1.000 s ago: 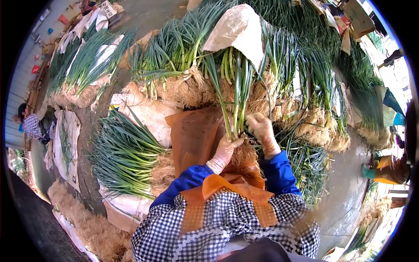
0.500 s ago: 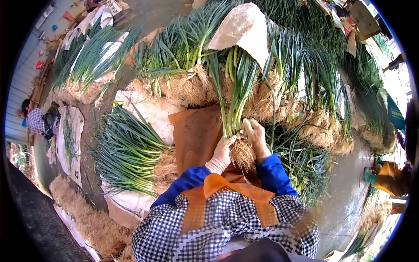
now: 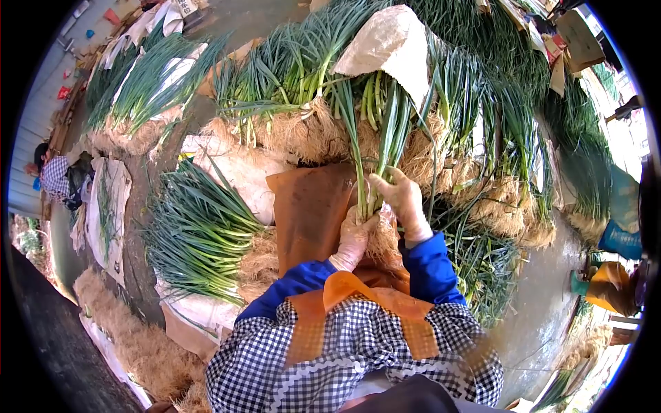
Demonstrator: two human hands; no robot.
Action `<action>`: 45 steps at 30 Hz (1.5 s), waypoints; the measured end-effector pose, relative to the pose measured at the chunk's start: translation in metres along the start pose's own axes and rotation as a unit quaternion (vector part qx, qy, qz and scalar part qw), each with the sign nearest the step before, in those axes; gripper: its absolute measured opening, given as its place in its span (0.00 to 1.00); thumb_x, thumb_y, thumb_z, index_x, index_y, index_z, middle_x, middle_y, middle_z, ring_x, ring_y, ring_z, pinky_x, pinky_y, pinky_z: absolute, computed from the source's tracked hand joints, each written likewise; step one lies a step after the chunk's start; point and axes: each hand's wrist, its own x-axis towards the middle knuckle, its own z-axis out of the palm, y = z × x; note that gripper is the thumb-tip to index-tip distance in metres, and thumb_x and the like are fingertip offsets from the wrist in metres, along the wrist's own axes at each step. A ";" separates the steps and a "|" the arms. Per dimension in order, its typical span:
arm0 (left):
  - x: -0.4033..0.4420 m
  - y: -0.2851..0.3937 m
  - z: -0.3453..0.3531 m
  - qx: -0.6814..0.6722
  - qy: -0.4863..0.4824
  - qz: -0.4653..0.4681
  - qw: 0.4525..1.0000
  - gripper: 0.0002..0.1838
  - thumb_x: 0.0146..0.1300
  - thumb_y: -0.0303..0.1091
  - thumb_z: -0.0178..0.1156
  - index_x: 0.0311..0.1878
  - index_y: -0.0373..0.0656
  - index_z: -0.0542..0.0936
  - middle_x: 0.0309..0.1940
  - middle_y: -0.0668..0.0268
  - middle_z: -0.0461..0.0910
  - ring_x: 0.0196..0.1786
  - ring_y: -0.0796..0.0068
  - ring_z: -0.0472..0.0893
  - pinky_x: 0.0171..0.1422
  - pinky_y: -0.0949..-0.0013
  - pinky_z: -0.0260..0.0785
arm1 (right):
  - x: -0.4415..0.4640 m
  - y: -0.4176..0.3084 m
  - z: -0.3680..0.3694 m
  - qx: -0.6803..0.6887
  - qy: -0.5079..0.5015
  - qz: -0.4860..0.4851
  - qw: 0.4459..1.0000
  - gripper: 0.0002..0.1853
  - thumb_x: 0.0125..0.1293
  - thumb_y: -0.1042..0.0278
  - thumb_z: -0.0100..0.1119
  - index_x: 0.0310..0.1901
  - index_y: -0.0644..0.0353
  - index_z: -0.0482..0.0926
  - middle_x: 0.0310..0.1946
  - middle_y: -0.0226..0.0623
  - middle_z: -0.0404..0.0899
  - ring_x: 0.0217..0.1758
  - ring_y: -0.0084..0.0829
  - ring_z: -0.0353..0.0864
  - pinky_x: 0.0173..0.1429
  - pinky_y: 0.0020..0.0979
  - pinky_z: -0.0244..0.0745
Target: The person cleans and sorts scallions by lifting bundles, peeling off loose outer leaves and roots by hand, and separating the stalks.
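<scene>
- Clock read from the left hand, 12 lying straight ahead of the wearer.
- Floor (image 3: 544,275): grey, wet-looking; a bare strip is seen at 3–4 o'clock. At the far edges, a person (image 3: 55,175) is noted at 9–10, and an orange garment (image 3: 609,286) with a green boot near 4.
- Long row of leafy plants (image 3: 475,62): ranged from 11 to 2, roots turned toward the wearer, partly covered at 12–1 by a pale cloth (image 3: 385,41).
- Side pile (image 3: 200,234): laid at 9 on pale sheeting (image 3: 244,186); leaves pointed outward, roots inward.
- Brown sheet (image 3: 310,206): spread just beside the left hand, toward 10–11.
- Bunch (image 3: 363,182): held in front of the body, between row and chest. Long axis close to 12–6, stems parted in a narrow V above the grip; leaves toward 12, roots (image 3: 382,242) hanging between the wrists.
- Left hand (image 3: 354,237): closed round the stem bases; the nearer of the two to the roots.
- Right hand (image 3: 403,203): set at 1–2, higher along the stems, thumb and fingers bent at the right-side stem; whether it is pinched cannot be told.
</scene>
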 end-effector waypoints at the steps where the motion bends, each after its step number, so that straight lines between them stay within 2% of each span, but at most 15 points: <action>1: 0.002 -0.005 -0.005 0.018 -0.012 -0.017 1.000 0.16 0.58 0.25 0.61 0.51 0.37 0.73 0.43 0.69 0.77 0.44 0.80 0.75 0.53 0.75 0.66 | 0.003 -0.003 -0.008 0.123 -0.068 0.027 0.990 0.24 0.59 0.52 0.62 0.48 0.64 0.77 0.23 0.32 0.80 0.23 0.23 0.77 0.29 0.26 0.72; 6: 0.000 -0.007 -0.007 -0.011 -0.068 -0.082 0.994 0.21 0.63 0.32 0.59 0.59 0.40 0.70 0.46 0.70 0.76 0.49 0.80 0.74 0.55 0.75 0.66 | 0.007 -0.018 -0.021 0.529 -0.180 0.147 0.816 0.10 0.64 0.66 0.57 0.39 0.66 0.78 0.26 0.25 0.77 0.24 0.14 0.71 0.29 0.16 0.67; 8: 0.001 -0.008 -0.006 -0.182 -0.095 -0.235 0.950 0.21 0.64 0.36 0.58 0.59 0.41 0.70 0.48 0.70 0.76 0.50 0.78 0.74 0.56 0.73 0.67 | 0.004 -0.014 -0.005 0.429 -0.118 0.044 0.894 0.09 0.65 0.67 0.56 0.38 0.65 0.77 0.25 0.23 0.75 0.23 0.14 0.71 0.27 0.15 0.65; 12: 0.000 0.002 -0.007 -0.313 -0.150 -0.270 0.898 0.15 0.65 0.40 0.56 0.48 0.40 0.73 0.44 0.63 0.77 0.46 0.71 0.78 0.53 0.70 0.72 | -0.024 -0.005 -0.015 0.426 -0.212 0.117 0.872 0.10 0.65 0.64 0.54 0.32 0.61 0.76 0.16 0.25 0.71 0.14 0.12 0.60 0.19 0.14 0.55; 13: -0.001 0.002 -0.004 -0.334 -0.111 -0.277 0.894 0.16 0.64 0.39 0.57 0.49 0.38 0.74 0.42 0.63 0.77 0.44 0.71 0.78 0.50 0.70 0.73 | -0.030 -0.004 -0.028 0.360 -0.246 0.013 0.900 0.11 0.65 0.61 0.53 0.32 0.61 0.76 0.16 0.26 0.72 0.14 0.13 0.60 0.19 0.14 0.56; 16: 0.000 0.004 -0.009 -0.214 -0.139 -0.234 0.938 0.16 0.66 0.36 0.54 0.53 0.38 0.72 0.44 0.63 0.77 0.47 0.71 0.77 0.55 0.65 0.72 | -0.044 -0.003 -0.038 0.425 -0.127 0.082 0.892 0.08 0.64 0.66 0.56 0.31 0.62 0.77 0.15 0.25 0.71 0.17 0.14 0.64 0.22 0.18 0.59; 18: -0.002 0.006 -0.001 -0.198 -0.114 -0.220 0.948 0.15 0.65 0.31 0.54 0.53 0.37 0.72 0.44 0.63 0.77 0.46 0.72 0.77 0.55 0.67 0.72 | -0.030 0.011 -0.045 0.207 -0.058 0.140 0.967 0.12 0.62 0.63 0.59 0.35 0.65 0.78 0.23 0.33 0.77 0.24 0.18 0.72 0.31 0.20 0.71; 22: -0.001 0.003 -0.004 -0.138 -0.114 -0.185 0.966 0.14 0.62 0.25 0.56 0.52 0.38 0.72 0.44 0.65 0.77 0.46 0.75 0.77 0.54 0.72 0.71 | -0.015 0.052 0.003 0.183 -0.147 0.021 0.972 0.16 0.60 0.54 0.61 0.40 0.59 0.79 0.26 0.37 0.80 0.27 0.29 0.79 0.33 0.29 0.74; 24: 0.004 -0.010 -0.015 -0.086 -0.045 -0.118 0.988 0.13 0.61 0.24 0.57 0.50 0.39 0.74 0.42 0.67 0.76 0.44 0.77 0.76 0.53 0.73 0.71 | -0.017 0.034 -0.002 -0.140 -0.143 -0.168 0.965 0.14 0.61 0.53 0.59 0.37 0.57 0.79 0.25 0.41 0.79 0.25 0.35 0.80 0.32 0.31 0.75; 26: 0.002 0.005 -0.009 -0.068 -0.039 -0.101 0.992 0.13 0.59 0.22 0.59 0.48 0.40 0.74 0.39 0.70 0.76 0.42 0.78 0.76 0.52 0.75 0.71 | -0.030 0.031 0.000 -0.107 -0.074 -0.265 0.956 0.10 0.63 0.59 0.55 0.31 0.55 0.79 0.22 0.41 0.77 0.25 0.40 0.79 0.28 0.35 0.72; 29: 0.002 0.011 -0.012 -0.087 -0.053 -0.133 0.986 0.16 0.58 0.20 0.58 0.50 0.40 0.73 0.40 0.70 0.76 0.44 0.79 0.76 0.52 0.75 0.70 | -0.054 0.020 -0.023 0.009 -0.134 -0.215 0.967 0.08 0.62 0.66 0.58 0.27 0.58 0.79 0.23 0.40 0.78 0.23 0.37 0.78 0.26 0.32 0.71; 32: 0.006 -0.001 -0.010 -0.073 -0.051 -0.060 0.994 0.18 0.57 0.18 0.59 0.51 0.39 0.73 0.41 0.69 0.76 0.44 0.78 0.76 0.52 0.74 0.70 | -0.044 0.032 -0.031 0.063 -0.093 0.049 0.992 0.08 0.61 0.65 0.60 0.32 0.61 0.80 0.22 0.41 0.78 0.25 0.30 0.78 0.29 0.30 0.72; 34: 0.006 0.002 -0.002 -0.074 -0.056 -0.056 0.994 0.20 0.56 0.16 0.59 0.52 0.38 0.72 0.42 0.67 0.77 0.44 0.77 0.76 0.52 0.74 0.70 | -0.022 0.037 -0.024 -0.041 0.000 -0.201 0.979 0.16 0.59 0.56 0.62 0.33 0.63 0.78 0.22 0.43 0.78 0.26 0.33 0.79 0.31 0.32 0.73; 36: 0.003 0.003 0.001 0.008 -0.051 0.001 0.999 0.20 0.56 0.17 0.59 0.53 0.38 0.72 0.42 0.67 0.77 0.44 0.77 0.76 0.54 0.74 0.69 | 0.001 0.033 -0.009 0.034 -0.064 0.020 0.997 0.21 0.58 0.49 0.61 0.35 0.62 0.78 0.24 0.45 0.78 0.28 0.37 0.80 0.34 0.35 0.74; 45: 0.014 -0.011 -0.010 0.098 0.017 -0.015 0.995 0.10 0.62 0.27 0.57 0.46 0.36 0.77 0.39 0.70 0.78 0.42 0.83 0.75 0.47 0.78 0.68 | -0.022 0.030 0.014 0.291 0.002 0.076 0.954 0.15 0.63 0.58 0.58 0.40 0.64 0.77 0.30 0.34 0.80 0.32 0.21 0.78 0.37 0.24 0.71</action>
